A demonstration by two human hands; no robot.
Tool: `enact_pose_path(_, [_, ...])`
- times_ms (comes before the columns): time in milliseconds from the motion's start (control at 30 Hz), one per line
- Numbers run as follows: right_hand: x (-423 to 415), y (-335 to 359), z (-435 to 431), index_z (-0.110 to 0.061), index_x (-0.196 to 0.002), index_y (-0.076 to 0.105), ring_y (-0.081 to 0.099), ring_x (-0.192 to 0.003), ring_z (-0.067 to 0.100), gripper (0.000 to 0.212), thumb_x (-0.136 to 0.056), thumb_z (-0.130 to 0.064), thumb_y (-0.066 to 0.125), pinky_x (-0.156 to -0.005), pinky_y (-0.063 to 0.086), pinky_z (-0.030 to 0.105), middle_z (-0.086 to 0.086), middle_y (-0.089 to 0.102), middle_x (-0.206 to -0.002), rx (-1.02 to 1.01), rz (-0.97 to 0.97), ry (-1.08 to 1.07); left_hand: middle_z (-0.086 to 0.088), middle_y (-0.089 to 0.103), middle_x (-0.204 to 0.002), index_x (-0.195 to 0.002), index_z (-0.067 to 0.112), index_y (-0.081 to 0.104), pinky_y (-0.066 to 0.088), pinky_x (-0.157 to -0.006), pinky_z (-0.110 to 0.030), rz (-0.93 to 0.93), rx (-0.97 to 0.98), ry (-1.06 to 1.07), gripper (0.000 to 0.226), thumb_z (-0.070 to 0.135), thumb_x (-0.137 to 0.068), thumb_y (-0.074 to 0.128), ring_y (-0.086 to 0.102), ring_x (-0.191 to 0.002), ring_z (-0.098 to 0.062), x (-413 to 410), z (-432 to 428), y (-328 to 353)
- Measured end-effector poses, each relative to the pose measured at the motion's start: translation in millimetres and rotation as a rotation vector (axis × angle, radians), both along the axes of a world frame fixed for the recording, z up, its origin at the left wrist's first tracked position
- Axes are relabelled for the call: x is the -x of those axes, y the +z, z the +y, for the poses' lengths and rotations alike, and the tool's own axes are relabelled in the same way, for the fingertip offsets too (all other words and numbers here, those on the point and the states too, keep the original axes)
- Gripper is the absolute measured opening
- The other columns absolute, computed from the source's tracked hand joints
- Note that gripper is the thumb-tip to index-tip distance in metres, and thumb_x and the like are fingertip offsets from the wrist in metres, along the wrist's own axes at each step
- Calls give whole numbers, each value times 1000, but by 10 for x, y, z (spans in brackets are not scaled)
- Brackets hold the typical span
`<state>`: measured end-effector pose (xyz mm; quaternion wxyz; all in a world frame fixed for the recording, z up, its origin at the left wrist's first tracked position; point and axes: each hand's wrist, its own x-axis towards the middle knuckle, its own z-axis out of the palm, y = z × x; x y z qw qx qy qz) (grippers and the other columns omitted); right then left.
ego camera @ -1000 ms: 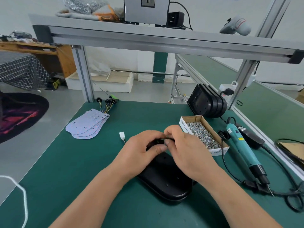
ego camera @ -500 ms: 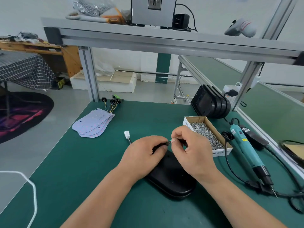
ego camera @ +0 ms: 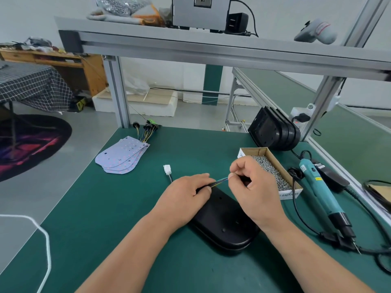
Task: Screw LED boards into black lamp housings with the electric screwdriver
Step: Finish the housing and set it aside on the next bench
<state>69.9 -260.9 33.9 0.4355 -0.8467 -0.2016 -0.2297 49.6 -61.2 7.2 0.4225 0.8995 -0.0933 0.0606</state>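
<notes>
- Green counter (ego camera: 101,225) under an aluminium frame, with grey floor beyond it.
- The left hand (ego camera: 186,195) rests on the far end of the black lamp housing (ego camera: 224,227), its fingers curled round a dark cable there.
- The right hand (ego camera: 251,187), just beside the left, pinches the coloured wires (ego camera: 220,181) between thumb and forefinger; they run straight between the two hands.
- The housing lies flat on the counter beneath both hands, smooth side up.
- A white connector (ego camera: 167,169) lies just beyond the left hand.
- A box of screws (ego camera: 273,172) sits just behind the right hand.
- The electric screwdriver (ego camera: 321,195) lies to the right of the right hand, past the box, untouched.
- A stack of LED boards (ego camera: 122,155) lies well beyond the left hand, to its left.
- Stacked housings (ego camera: 275,132) stand beyond the right hand.
</notes>
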Motion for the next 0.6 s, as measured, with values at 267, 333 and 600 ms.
enact_pose_path(267, [-57,-19,-215,-35,-101,66,53,-59,13,18,-98,-17,63,-59,39,30,-14,63,-70,172,6,-38,16,65,-119,-157,35,46,48,-104,-33,48,-88,39,82,70,-84,58,55,-118,-9,-10,86,12])
enact_pose_path(333, [-84,-5,-229,-31,-102,69,54,-65,7,18,-99,-13,64,-64,39,29,-18,59,-70,224,-20,-87,18,64,-109,-155,31,50,52,-100,-38,40,-169,73,88,76,-80,52,57,-110,-14,-10,103,47])
enact_pose_path(600, [-129,34,-32,-23,-117,71,56,-115,29,22,-98,-21,61,-99,42,47,-4,65,-122,655,-418,-58,7,59,-92,-100,30,62,54,-81,-40,105,-498,201,49,72,-86,42,63,-95,-24,36,-14,179])
